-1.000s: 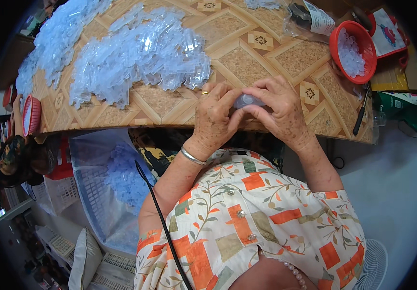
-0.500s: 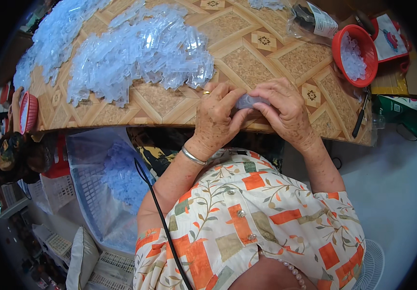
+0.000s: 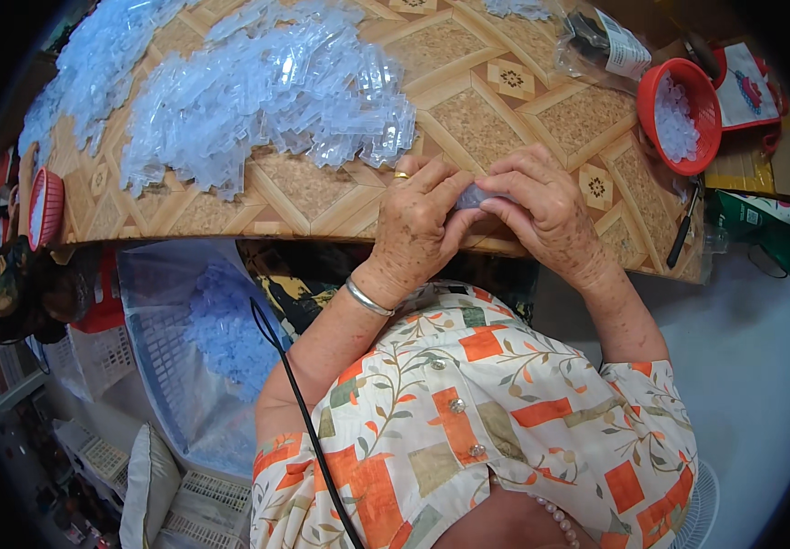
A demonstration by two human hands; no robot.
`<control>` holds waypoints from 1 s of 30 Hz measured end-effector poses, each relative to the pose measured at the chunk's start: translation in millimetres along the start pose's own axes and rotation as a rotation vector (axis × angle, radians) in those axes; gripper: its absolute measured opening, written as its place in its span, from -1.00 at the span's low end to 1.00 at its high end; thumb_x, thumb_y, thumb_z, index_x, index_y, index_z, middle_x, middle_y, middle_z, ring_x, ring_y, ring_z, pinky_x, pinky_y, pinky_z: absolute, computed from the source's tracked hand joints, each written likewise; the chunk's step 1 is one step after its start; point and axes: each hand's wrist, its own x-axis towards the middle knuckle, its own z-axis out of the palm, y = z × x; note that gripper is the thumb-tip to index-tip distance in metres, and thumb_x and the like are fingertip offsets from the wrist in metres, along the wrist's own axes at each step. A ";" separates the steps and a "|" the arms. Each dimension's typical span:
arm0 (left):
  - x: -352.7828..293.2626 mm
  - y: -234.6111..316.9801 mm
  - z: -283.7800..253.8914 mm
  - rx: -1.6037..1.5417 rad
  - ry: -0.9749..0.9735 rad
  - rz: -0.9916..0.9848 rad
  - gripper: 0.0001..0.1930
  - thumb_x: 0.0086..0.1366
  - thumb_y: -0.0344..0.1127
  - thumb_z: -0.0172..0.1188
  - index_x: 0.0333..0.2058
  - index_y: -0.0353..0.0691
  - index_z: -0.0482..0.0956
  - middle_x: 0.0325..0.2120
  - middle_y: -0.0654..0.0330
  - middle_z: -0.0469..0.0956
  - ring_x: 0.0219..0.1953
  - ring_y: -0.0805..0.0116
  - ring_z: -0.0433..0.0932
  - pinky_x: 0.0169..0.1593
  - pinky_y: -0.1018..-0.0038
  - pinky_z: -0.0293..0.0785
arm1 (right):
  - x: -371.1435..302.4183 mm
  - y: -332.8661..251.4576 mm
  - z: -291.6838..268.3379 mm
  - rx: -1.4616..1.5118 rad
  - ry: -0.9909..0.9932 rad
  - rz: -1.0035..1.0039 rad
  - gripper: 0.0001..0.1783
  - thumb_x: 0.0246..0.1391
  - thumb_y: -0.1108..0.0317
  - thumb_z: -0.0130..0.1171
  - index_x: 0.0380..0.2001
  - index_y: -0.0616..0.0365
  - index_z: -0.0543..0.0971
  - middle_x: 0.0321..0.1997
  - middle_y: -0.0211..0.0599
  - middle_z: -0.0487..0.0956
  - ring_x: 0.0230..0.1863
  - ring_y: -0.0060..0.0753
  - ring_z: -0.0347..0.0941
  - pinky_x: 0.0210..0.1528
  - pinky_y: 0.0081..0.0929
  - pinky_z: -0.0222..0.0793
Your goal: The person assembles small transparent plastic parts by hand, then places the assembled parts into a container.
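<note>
Holding a small translucent piece (image 3: 471, 196) in both hands (image 3: 421, 212)

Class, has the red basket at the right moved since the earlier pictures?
No: against the nearest flower pattern, the red basket stays put; the whole view shifted.

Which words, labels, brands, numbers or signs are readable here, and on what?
No text is legible.
White label on the clear packet: print too small and blurred.
Green bag: pale square mark, too small to read.
Pale plastic piece between left hand and right hand: no lettering I can make out.
</note>
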 end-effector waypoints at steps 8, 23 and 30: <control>1.2 -1.0 1.6 -0.001 0.016 -0.016 -0.64 -0.07 -0.42 0.42 -0.21 -0.27 0.63 -0.31 0.08 0.59 -0.24 0.00 0.53 -0.14 0.24 0.47 | 9.9 -1.5 -5.1 -0.018 -0.116 0.002 -0.77 -0.09 0.51 0.33 -0.31 0.26 0.57 -0.26 -0.18 0.50 -0.16 -0.10 0.45 -0.12 -0.28 0.44; 0.0 7.5 1.2 0.035 -0.001 -0.003 -0.63 -0.03 -0.43 0.40 -0.18 -0.28 0.59 -0.26 0.07 0.56 -0.20 -0.01 0.50 -0.14 0.23 0.46 | -2.5 -3.4 -0.9 0.154 -0.006 0.122 -0.77 -0.06 0.47 0.33 -0.27 0.22 0.61 -0.30 -0.18 0.52 -0.19 -0.09 0.46 -0.13 -0.27 0.42; -2.2 15.6 -4.6 0.081 0.063 0.057 -0.62 0.03 -0.47 0.36 -0.12 -0.27 0.55 -0.14 0.04 0.55 -0.22 0.02 0.55 -0.19 0.29 0.51 | -0.9 -12.2 -8.1 0.144 0.070 0.053 -0.77 -0.05 0.45 0.34 -0.25 0.20 0.65 -0.25 -0.20 0.57 -0.17 -0.11 0.49 -0.12 -0.29 0.43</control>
